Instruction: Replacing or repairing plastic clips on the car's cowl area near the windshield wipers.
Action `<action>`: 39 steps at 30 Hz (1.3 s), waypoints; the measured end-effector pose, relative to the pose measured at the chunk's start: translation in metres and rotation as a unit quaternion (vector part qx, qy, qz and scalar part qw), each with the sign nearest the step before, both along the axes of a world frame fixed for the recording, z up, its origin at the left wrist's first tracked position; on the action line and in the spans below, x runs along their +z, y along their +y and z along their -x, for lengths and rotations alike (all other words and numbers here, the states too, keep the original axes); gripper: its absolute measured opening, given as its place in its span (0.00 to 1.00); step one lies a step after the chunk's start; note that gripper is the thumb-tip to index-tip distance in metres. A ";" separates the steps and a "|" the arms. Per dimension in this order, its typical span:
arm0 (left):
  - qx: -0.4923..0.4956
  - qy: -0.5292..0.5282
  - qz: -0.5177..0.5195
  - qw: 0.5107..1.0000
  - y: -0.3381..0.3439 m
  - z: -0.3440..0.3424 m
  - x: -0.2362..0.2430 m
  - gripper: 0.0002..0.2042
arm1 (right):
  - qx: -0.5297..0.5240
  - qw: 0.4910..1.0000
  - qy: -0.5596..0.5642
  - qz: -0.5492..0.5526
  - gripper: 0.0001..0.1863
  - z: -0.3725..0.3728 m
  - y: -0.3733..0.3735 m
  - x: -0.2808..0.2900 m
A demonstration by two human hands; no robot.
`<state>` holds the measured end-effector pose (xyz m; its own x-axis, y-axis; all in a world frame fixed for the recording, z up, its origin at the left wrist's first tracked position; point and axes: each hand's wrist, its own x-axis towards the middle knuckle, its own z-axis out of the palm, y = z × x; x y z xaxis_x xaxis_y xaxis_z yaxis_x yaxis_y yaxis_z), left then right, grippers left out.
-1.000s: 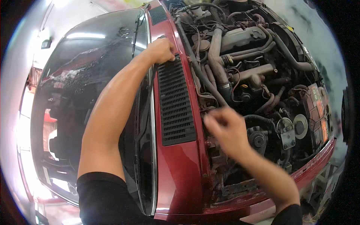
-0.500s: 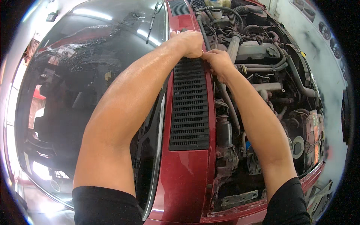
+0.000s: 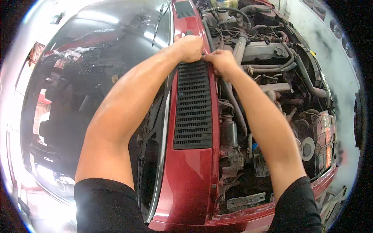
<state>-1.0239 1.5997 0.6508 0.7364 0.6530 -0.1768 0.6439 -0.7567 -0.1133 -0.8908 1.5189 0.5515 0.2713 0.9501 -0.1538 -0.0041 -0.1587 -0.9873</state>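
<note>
Both my hands meet over the far end of a slatted black vent grille (image 3: 193, 112), set in the red cowl panel (image 3: 188, 174) of a car. My left hand (image 3: 190, 48) is closed like a fist above the panel. Fingers of my right hand (image 3: 222, 61) are pinched together right beside it, at the panel's engine-side edge. Whatever is between the fingers is too small or hidden to make out. My left forearm reaches across the windshield (image 3: 70, 101), while the right one passes over the engine bay.
Hoses, pipes and a grey engine cover (image 3: 264, 53) fill the engine bay to the right. A battery (image 3: 324, 134) stands near its right edge. A wiper arm (image 3: 158, 25) lies on the wet windshield. Another black vent (image 3: 184, 9) is farther up the cowl.
My hands have shifted slightly left, still together at the far end of the grille. The whole view has moved a little too.
</note>
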 end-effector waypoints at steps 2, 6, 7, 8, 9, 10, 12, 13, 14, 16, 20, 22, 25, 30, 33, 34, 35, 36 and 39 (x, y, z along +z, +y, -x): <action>-0.029 -0.026 0.013 0.999 0.009 0.005 -0.001 0.12 | -0.006 0.999 0.044 -0.019 0.13 -0.002 -0.010 -0.009; -0.067 0.001 0.089 0.994 0.028 -0.002 0.020 0.13 | -0.015 0.992 0.060 -0.110 0.18 -0.003 -0.024 -0.024; -0.032 0.010 0.103 0.994 0.023 -0.009 0.023 0.10 | -0.021 0.988 -0.001 -0.155 0.21 -0.002 -0.027 -0.027; -0.035 0.017 0.108 0.993 0.019 -0.016 0.022 0.10 | -0.022 0.991 -0.019 -0.131 0.26 -0.001 -0.032 -0.032; -0.020 0.025 0.129 0.991 0.019 -0.016 0.026 0.10 | -0.040 0.983 -0.098 -0.152 0.27 0.005 -0.041 -0.025; -0.004 0.033 0.152 0.988 0.019 -0.017 0.029 0.11 | -0.059 0.968 -0.176 -0.171 0.29 0.010 -0.048 -0.019; -0.011 0.059 0.139 0.989 0.020 -0.020 0.030 0.12 | -0.059 0.969 -0.182 -0.159 0.30 0.012 -0.050 -0.014; -0.001 0.054 0.139 0.989 0.020 -0.022 0.030 0.12 | -0.059 0.968 -0.198 -0.145 0.32 0.011 -0.053 -0.015; 0.009 0.049 0.140 0.989 0.020 -0.023 0.029 0.12 | -0.061 0.969 -0.193 -0.143 0.32 0.010 -0.053 -0.016; 0.000 0.063 0.129 0.990 0.015 -0.029 0.030 0.12 | -0.038 0.974 -0.167 -0.145 0.33 0.005 -0.049 -0.019; 0.016 0.084 0.130 0.988 0.012 -0.031 0.034 0.12 | -0.045 0.976 -0.160 -0.144 0.32 0.009 -0.050 -0.020; 0.016 0.088 0.130 0.987 0.015 -0.029 0.035 0.13 | -0.054 0.975 -0.151 -0.154 0.31 0.012 -0.050 -0.020; -0.019 0.068 0.142 0.987 0.014 -0.021 0.034 0.12 | -0.072 0.974 -0.130 -0.173 0.30 0.015 -0.050 -0.025; -0.011 -0.018 -0.030 0.999 -0.011 -0.006 0.022 0.11 | -0.085 0.973 -0.121 -0.178 0.28 0.014 -0.048 -0.030; 0.035 0.001 -0.013 0.999 -0.015 -0.008 0.030 0.11 | -0.086 0.976 -0.119 -0.158 0.28 0.017 -0.050 -0.023; 0.039 0.004 -0.014 0.999 -0.017 -0.009 0.034 0.11 | -0.082 0.976 -0.129 -0.156 0.29 0.018 -0.053 -0.018; 0.080 0.020 0.018 0.996 -0.018 -0.012 0.038 0.12 | -0.077 0.975 -0.140 -0.155 0.30 0.020 -0.055 -0.016; 0.118 0.032 0.052 0.991 -0.020 -0.018 0.040 0.13 | -0.075 0.975 -0.139 -0.154 0.30 0.018 -0.055 -0.019; 0.178 0.043 0.090 0.979 -0.028 -0.031 0.039 0.18 | -0.047 0.985 -0.077 -0.147 0.29 0.017 -0.055 -0.019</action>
